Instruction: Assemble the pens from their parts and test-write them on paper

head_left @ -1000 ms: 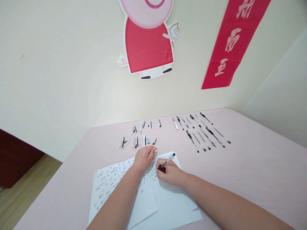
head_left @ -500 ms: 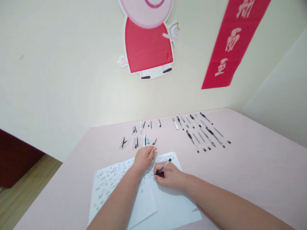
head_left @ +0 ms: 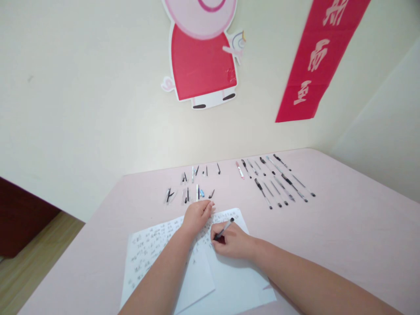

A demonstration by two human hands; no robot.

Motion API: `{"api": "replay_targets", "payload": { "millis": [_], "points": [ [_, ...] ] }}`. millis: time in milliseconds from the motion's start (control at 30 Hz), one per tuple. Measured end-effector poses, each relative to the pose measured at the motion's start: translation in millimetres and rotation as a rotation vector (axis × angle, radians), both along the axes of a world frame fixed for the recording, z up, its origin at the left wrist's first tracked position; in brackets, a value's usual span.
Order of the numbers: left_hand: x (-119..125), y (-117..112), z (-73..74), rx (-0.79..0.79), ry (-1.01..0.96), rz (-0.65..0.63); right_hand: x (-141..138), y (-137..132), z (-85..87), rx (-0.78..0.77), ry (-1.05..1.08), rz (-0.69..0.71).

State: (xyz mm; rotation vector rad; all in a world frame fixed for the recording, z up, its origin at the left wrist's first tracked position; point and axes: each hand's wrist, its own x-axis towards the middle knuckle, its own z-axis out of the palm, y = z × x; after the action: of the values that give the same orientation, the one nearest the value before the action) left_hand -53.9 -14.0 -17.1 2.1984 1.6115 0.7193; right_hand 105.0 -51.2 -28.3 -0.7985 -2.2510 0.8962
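Note:
A notebook (head_left: pixel 236 280) with handwritten lines lies spread before me, with a loose white sheet (head_left: pixel 200 284) on top. My right hand (head_left: pixel 231 240) is closed around a clear-barrelled pen with a black end (head_left: pixel 226 226), held slanted over the right page. The pen's tip is hidden by the fingers. Across the upper middle of the notebook rests my left hand (head_left: pixel 197 216), its fingers lying together on the paper and pointing right, holding nothing. My left forearm covers part of the left page's writing.
Several pens (head_left: pixel 285 188) lie in two slanted rows at the right rear of the pink table (head_left: pixel 328 245). Small pen parts, including a blue cap (head_left: pixel 202 193), sit in rows beyond my left hand. Behind stands a wall with a pig cutout (head_left: pixel 203 61) and red banner (head_left: pixel 323 57).
My right hand and the pen have shifted very slightly. The left hand and the notebook stay where they were.

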Motion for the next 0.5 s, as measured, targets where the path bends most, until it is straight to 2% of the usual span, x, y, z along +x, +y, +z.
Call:
{"api": "replay_targets", "payload": {
  "millis": [500],
  "points": [
    [0.7,-0.9,2.0,-0.008,-0.003,0.008,1.1,-0.6,1.0,0.006,-0.026,0.024]
  ]
}}
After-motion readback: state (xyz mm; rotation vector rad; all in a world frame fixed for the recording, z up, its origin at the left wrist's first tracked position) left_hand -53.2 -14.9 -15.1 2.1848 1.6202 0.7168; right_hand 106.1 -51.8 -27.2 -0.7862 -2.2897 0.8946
